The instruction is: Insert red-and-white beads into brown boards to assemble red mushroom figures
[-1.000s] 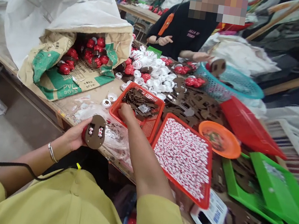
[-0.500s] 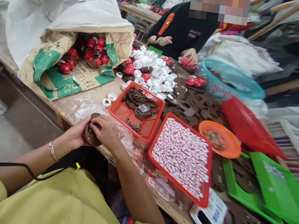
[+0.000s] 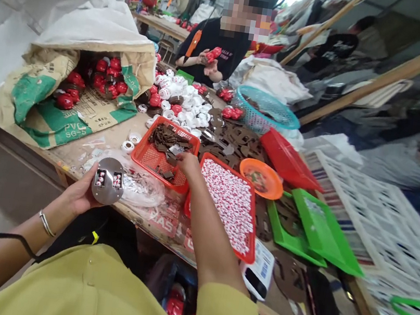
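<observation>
My left hand (image 3: 80, 195) grips a round brown toy part (image 3: 107, 187) at the table's near edge; two small red-and-white pieces sit on its flat face. My right hand (image 3: 188, 164) reaches into the small red basket (image 3: 146, 157) of dark brown cut-out pieces, fingers curled down at its right rim; what they pinch is hidden. Just right of that hand lies a red tray (image 3: 240, 251) full of tiny red-and-white pieces.
A torn paper sack (image 3: 49, 112) spills red ball shapes at left. White and red shells (image 3: 186, 104) pile behind the basket. An orange dish (image 3: 261, 178), green trays (image 3: 313, 231), a teal basket (image 3: 266, 110) lie right. A person in black (image 3: 214, 47) works opposite.
My right hand left the brown part in my left hand and went back to the red basket. The camera view swung to the right. The person opposite lifted a red piece.
</observation>
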Demonstrator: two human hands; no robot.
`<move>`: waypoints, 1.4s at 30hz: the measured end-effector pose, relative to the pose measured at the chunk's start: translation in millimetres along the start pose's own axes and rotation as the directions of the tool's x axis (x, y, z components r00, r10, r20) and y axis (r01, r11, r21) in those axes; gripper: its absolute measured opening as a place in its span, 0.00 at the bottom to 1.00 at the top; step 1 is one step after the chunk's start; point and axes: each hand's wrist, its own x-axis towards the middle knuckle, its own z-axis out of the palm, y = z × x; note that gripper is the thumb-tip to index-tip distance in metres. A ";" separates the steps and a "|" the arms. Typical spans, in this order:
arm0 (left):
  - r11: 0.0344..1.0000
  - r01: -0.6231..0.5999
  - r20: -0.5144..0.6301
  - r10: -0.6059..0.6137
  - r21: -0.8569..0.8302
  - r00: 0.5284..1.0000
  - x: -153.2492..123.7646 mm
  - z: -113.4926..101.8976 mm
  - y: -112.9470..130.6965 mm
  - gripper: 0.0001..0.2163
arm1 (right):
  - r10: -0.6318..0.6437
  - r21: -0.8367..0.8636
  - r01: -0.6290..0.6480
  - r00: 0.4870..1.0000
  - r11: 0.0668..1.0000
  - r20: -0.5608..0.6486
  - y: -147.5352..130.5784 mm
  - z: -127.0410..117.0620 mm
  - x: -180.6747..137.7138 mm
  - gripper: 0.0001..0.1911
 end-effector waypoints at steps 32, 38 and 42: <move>0.999 0.001 0.072 0.002 -0.051 0.997 7.0 3.8 -7.3 0.24 | -0.143 0.997 -0.005 0.990 -0.071 -0.006 -79.2 41.5 -120.9 0.19; 0.997 -0.027 0.065 0.031 -0.072 0.997 3.2 9.9 -16.5 0.20 | -0.088 0.994 -0.013 0.996 -0.109 0.004 -96.8 60.3 -143.3 0.16; 0.994 -0.049 0.039 0.053 -0.099 0.998 -1.6 13.3 -17.0 0.19 | -0.132 0.972 0.178 0.978 0.156 -0.158 -94.2 62.9 -152.9 0.16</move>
